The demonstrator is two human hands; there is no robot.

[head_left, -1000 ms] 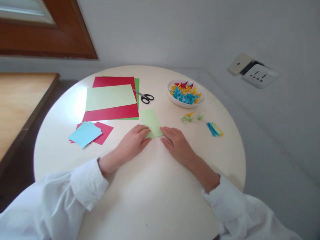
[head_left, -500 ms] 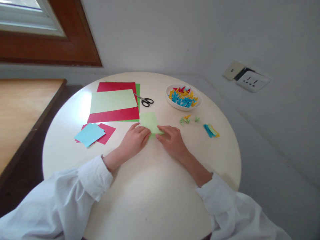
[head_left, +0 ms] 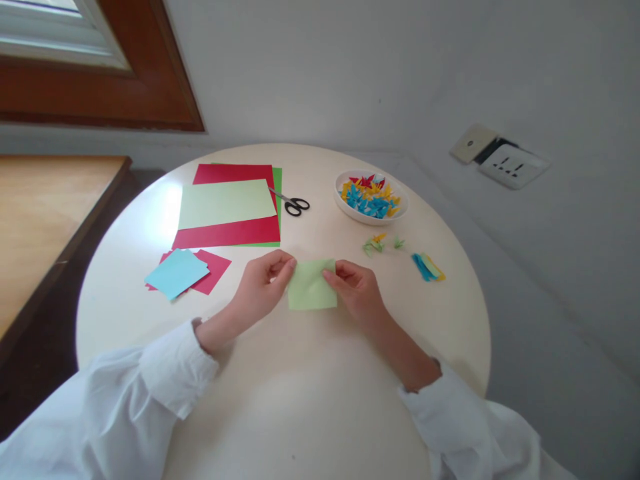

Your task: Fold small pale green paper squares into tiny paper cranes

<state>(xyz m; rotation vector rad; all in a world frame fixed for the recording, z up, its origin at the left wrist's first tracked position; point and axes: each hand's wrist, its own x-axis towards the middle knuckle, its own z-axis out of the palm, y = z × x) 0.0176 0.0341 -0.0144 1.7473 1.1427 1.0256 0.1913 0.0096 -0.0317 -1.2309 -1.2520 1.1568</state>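
A small light green paper square (head_left: 312, 287) is held up just above the round cream table (head_left: 300, 387). My left hand (head_left: 263, 287) pinches its upper left corner and my right hand (head_left: 356, 288) pinches its upper right edge. Both arms wear white sleeves. The paper faces me and hangs between the two hands.
Large red, green and light green sheets (head_left: 227, 207) lie at the back left, with black scissors (head_left: 293, 203) beside them. Blue and red squares (head_left: 183, 272) sit at the left. A white bowl (head_left: 371, 197) of folded paper pieces, small folded bits (head_left: 380, 243) and coloured strips (head_left: 427, 265) lie at the right.
The green paper lay flat on the table under both hands. Both hands have lifted it and drawn it nearer to me.
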